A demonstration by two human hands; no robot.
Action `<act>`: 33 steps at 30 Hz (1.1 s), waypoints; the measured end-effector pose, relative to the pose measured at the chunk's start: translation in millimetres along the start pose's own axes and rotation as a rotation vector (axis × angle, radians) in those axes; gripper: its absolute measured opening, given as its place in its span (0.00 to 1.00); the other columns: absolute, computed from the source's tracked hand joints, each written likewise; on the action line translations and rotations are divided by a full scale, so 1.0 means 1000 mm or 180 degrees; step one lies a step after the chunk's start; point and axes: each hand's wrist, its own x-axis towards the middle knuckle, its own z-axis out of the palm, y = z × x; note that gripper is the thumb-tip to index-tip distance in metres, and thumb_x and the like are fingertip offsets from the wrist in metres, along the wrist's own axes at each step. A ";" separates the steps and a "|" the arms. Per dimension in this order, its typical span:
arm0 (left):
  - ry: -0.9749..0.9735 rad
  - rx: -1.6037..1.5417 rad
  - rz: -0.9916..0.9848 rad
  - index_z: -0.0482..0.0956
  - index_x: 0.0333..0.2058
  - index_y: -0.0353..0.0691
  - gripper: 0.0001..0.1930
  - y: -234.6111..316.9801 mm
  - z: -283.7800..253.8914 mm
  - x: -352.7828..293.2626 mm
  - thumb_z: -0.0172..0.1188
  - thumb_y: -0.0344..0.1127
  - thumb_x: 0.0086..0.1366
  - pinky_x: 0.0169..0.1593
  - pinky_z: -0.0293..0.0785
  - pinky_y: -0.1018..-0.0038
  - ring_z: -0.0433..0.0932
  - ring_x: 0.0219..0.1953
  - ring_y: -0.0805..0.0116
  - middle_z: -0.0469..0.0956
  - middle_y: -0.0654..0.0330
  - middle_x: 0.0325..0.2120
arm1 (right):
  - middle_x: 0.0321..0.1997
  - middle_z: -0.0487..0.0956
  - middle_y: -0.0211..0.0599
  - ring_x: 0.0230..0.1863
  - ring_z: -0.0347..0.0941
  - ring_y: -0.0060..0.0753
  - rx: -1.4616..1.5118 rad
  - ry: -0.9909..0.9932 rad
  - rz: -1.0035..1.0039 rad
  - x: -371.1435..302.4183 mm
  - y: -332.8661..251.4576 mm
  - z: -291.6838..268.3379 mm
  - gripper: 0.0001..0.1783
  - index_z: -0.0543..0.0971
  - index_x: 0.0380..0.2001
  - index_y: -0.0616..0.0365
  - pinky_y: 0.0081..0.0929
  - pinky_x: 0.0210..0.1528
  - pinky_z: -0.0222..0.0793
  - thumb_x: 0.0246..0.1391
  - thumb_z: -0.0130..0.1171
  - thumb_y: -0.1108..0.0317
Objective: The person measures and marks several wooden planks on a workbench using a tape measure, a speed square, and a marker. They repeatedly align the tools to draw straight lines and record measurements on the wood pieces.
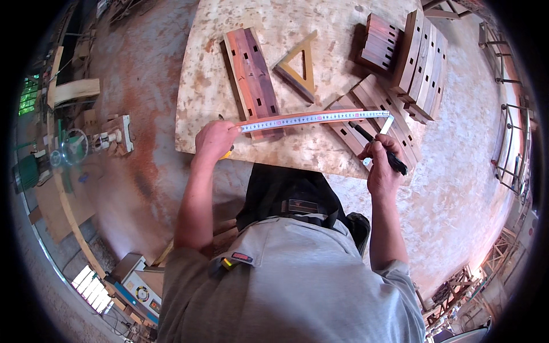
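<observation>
My left hand [216,139] is closed around one end of a reddish wooden strip and a tape measure, whose yellow case [227,153] peeks out below the fingers. The white tape blade [309,119] runs along the strip toward my right hand [384,166]. Closed fingers there hold a black-handled tool [396,163]; a pale flat blade [387,125] rises above them by the tape's far end. A black pen-like stick [361,132] also projects from this grip. Whether it is a separate thing, I cannot tell.
On the stained board table [194,74] lie slotted reddish planks [250,68], a yellow triangular square [306,66] and brown slotted pieces [366,103]. More slotted pieces are stacked [420,63] at far right. A machine [137,286] stands at lower left.
</observation>
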 end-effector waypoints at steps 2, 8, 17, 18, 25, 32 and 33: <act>0.0012 0.0009 0.0013 0.84 0.36 0.42 0.16 -0.001 0.001 0.000 0.58 0.49 0.64 0.41 0.74 0.59 0.80 0.35 0.50 0.81 0.51 0.29 | 0.31 0.79 0.39 0.31 0.76 0.28 -0.0138 -0.0018 0.0052 0.002 0.005 -0.003 0.15 0.76 0.46 0.70 0.27 0.39 0.76 0.63 0.58 0.68; -0.0008 -0.0047 0.0017 0.84 0.34 0.41 0.16 0.001 -0.001 -0.001 0.58 0.48 0.64 0.39 0.73 0.59 0.79 0.34 0.50 0.80 0.50 0.29 | 0.36 0.83 0.47 0.36 0.80 0.32 -0.0159 0.0039 0.0050 0.005 0.010 -0.004 0.19 0.74 0.51 0.72 0.29 0.42 0.77 0.65 0.56 0.66; 0.0077 -0.0082 0.0083 0.84 0.33 0.40 0.16 -0.003 0.002 0.000 0.58 0.49 0.64 0.37 0.73 0.59 0.80 0.31 0.52 0.80 0.51 0.26 | 0.36 0.85 0.45 0.37 0.82 0.31 -0.1774 -0.0443 -0.0895 0.012 0.042 -0.015 0.12 0.71 0.51 0.63 0.26 0.44 0.76 0.67 0.50 0.76; 0.0111 -0.0106 0.0084 0.84 0.32 0.40 0.16 -0.001 0.001 0.000 0.58 0.49 0.64 0.37 0.73 0.59 0.80 0.31 0.52 0.80 0.51 0.25 | 0.37 0.85 0.42 0.38 0.82 0.30 -0.1692 -0.0380 -0.0959 0.014 0.053 -0.015 0.12 0.71 0.50 0.59 0.26 0.44 0.75 0.65 0.53 0.77; -0.0153 0.0030 -0.0118 0.85 0.36 0.46 0.16 0.004 -0.003 0.000 0.56 0.50 0.63 0.46 0.74 0.56 0.79 0.42 0.49 0.82 0.51 0.36 | 0.56 0.77 0.48 0.46 0.78 0.50 -0.2855 -0.0702 -0.0892 0.012 0.056 -0.011 0.34 0.66 0.61 0.54 0.42 0.46 0.76 0.50 0.66 0.78; 0.0086 0.0020 0.0117 0.84 0.33 0.42 0.17 -0.003 0.003 0.001 0.57 0.50 0.63 0.41 0.74 0.56 0.80 0.37 0.47 0.81 0.50 0.32 | 0.66 0.70 0.49 0.51 0.77 0.53 -0.2793 -0.0868 -0.0942 0.014 0.072 -0.016 0.31 0.65 0.59 0.57 0.44 0.48 0.76 0.52 0.64 0.74; 0.0138 -0.0005 0.0155 0.83 0.33 0.42 0.17 -0.005 0.005 0.001 0.57 0.50 0.63 0.41 0.74 0.56 0.80 0.36 0.47 0.81 0.50 0.31 | 0.67 0.69 0.50 0.52 0.77 0.54 -0.2712 -0.0886 -0.0959 0.014 0.070 -0.015 0.31 0.64 0.59 0.57 0.43 0.49 0.77 0.53 0.64 0.74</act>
